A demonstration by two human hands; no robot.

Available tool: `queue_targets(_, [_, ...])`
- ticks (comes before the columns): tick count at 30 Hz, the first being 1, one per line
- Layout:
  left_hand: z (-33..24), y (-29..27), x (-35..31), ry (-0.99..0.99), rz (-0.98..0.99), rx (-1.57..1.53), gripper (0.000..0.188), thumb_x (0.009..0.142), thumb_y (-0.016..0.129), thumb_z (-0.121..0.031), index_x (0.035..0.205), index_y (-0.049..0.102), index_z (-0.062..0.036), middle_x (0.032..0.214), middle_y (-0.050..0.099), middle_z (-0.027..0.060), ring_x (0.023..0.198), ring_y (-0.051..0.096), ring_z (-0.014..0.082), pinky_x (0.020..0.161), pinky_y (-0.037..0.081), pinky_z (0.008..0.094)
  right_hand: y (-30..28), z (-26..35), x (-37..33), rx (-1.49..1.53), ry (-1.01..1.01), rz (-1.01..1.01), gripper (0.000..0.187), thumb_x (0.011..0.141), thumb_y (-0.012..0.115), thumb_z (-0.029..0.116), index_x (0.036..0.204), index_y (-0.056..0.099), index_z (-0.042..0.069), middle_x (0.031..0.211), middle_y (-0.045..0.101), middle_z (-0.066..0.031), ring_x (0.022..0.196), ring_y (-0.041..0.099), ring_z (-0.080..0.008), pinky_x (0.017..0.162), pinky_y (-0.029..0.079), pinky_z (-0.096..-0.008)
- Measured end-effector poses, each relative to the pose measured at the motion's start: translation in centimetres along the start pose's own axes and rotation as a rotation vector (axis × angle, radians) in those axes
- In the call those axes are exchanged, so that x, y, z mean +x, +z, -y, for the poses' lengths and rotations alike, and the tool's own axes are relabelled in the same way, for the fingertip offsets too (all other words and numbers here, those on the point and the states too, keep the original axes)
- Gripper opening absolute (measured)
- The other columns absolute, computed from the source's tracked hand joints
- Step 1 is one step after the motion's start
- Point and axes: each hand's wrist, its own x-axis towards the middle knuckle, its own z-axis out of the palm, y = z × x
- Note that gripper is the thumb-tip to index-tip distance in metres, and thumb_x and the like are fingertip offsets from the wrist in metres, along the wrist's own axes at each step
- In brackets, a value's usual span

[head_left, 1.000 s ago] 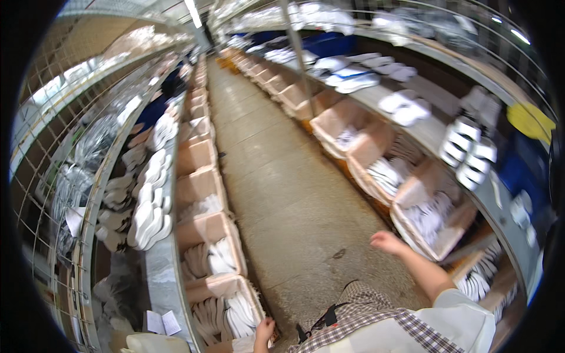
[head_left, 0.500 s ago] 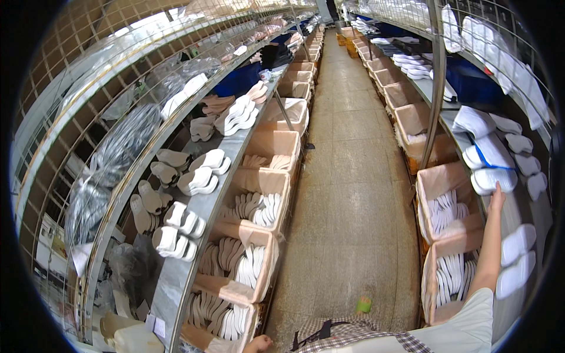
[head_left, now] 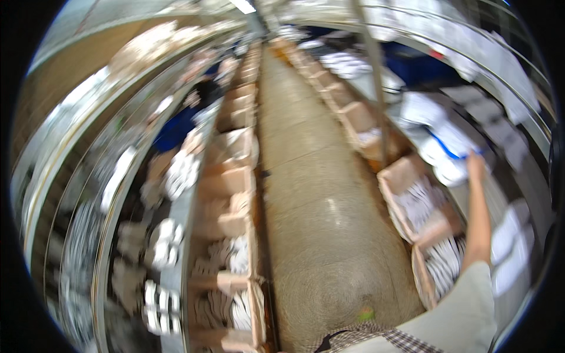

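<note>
Right hand [head_left: 475, 165] is resting at the end of a blue band [head_left: 442, 147] on a cluster of white, sole-shaped pads [head_left: 453, 136], fingers at the band; blur is hiding how far they are closing, so whether they are pinching or merely touching, I cannot tell. Left hand's grip I cannot tell either.

Taking the big picture first, the aisle floor [head_left: 318, 194] is running straight ahead, narrowing into the distance. Long grey shelving is lining both flanks, the right shelf [head_left: 500, 194] and the left shelf [head_left: 187, 215]. Pale pink lined bins [head_left: 405, 172] are sitting in rows beneath the aisle edges of both, the nearest ones holding slender white shapes. Toward the right shelf's back edge, a dark blue tub [head_left: 421, 63] is standing beyond the pads. Those pads are lying along the aisle edge, just beside the metal post [head_left: 376, 88], with the band curving across them. Nearer the wearer, two more white pieces [head_left: 511, 250] are lying on the same shelf, to the right of the forearm.
</note>
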Motion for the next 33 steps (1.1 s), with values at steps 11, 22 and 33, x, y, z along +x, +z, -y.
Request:
queue_targets(11, [-7.7, -2.8, 8.3, 0.072, 0.108, 0.153, 0.030, 0.086, 0.057, -0.022, 0.109, 0.059, -0.0031, 0.102, 0.063, 0.0134, 0.096, 0.059, 0.0277, 0.084, 0.046, 0.0377, -3.2, 5.7, -3.1, 0.951, 0.250, 0.231, 0.035, 0.083, 0.063, 0.020, 0.103, 0.053, -0.007, 0.102, 0.058, -0.0222, 0.085, 0.063, -0.0312, 0.061, 0.054, -0.0440])
queue_targets(22, [-4.9, -2.2, 8.0, 0.161, 0.166, 0.232, 0.031, 0.087, 0.056, -0.022, 0.111, 0.057, -0.0031, 0.102, 0.063, 0.0132, 0.096, 0.059, 0.0265, 0.084, 0.047, 0.0369, -8.2, 4.4, -19.0, 1.888, 0.229, 0.372, 0.035, 0.086, 0.052, -0.003, 0.119, 0.044, 0.005, 0.118, 0.052, -0.0128, 0.106, 0.054, -0.0265, 0.088, 0.050, -0.0418])
queue_targets(33, [8.8, -0.7, 11.1, 0.323, 0.232, 0.496, 0.038, 0.084, 0.058, -0.037, 0.099, 0.063, -0.0026, 0.085, 0.067, 0.0116, 0.082, 0.065, 0.0236, 0.076, 0.050, 0.0347, -15.8, -18.8, -55.1, 1.889, 0.303, 0.790, 0.035, 0.092, 0.048, 0.005, 0.127, 0.045, 0.008, 0.121, 0.056, -0.0099, 0.103, 0.060, -0.0225, 0.085, 0.052, -0.0380])
